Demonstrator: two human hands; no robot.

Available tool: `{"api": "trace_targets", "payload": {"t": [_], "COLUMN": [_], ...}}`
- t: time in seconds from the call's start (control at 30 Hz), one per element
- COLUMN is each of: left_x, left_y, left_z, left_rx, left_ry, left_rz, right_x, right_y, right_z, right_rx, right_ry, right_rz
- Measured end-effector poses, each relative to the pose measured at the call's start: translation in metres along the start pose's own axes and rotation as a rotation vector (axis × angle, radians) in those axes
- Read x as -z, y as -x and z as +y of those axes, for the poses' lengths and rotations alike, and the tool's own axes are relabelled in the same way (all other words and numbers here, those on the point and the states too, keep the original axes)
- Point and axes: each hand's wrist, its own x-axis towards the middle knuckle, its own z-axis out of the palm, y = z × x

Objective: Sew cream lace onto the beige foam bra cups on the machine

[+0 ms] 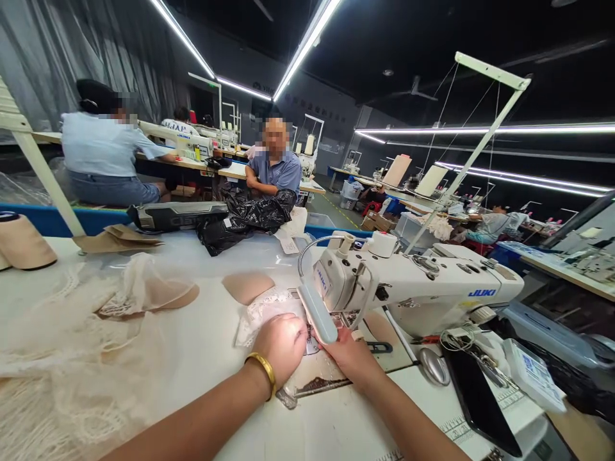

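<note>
My left hand (pixel 283 342), with a gold bangle (pixel 263 372) at its wrist, is closed on a white lace piece (pixel 262 312) at the front of a JUKI sewing machine (pixel 384 275). A beige cup-shaped part (pixel 247 286) adjoins the lace at its far side. My right hand (pixel 346 353) lies beside the needle area, its fingers bent inward and partly hidden behind the grey lamp head (pixel 321 317). What those fingers pinch is hidden. Between the hands is the machine's worn bed plate (pixel 319 374).
Cream lace garments (pixel 81 358) spread over the left tabletop. Behind lie a black plastic bag (pixel 240 221) and a thread cone (pixel 24 240). At right are a black phone (pixel 480 400), a silver oval object (pixel 434 367) and a white box (pixel 533 374). A person (pixel 275 166) sits opposite.
</note>
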Motion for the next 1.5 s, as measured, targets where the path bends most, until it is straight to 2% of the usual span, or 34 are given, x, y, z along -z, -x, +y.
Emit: {"api": "trace_targets", "payload": {"t": [0.53,0.73,1.1,1.4,1.5], "left_x": [-0.0023,-0.0022,-0.0028,-0.0025,-0.0026], "left_y": [-0.0008,-0.0005,0.0002,0.0006,0.0005], "left_z": [0.0000,0.0011,0.0013,0.0009,0.0011], "left_rx": [0.042,0.045,0.052,0.039,0.039], "left_ry": [-0.020,-0.028,-0.030,-0.044,-0.047], "left_rz": [0.015,0.019,0.026,0.023,0.016], "right_x": [-0.0030,-0.0027,-0.0011,-0.0015,-0.0021], "right_y": [0.0024,0.0017,0.0038,0.0037,0.0041], "right_z": [-0.0027,0.0014,-0.0015,-0.0035,-0.0050], "right_rx": [-0.018,-0.004,0.008,0.008,-0.033], "right_ry": [0.056,0.050,-0.053,-0.055,0.007], "right_rz": [0.100,0.102,0.024,0.024,0.079]}}
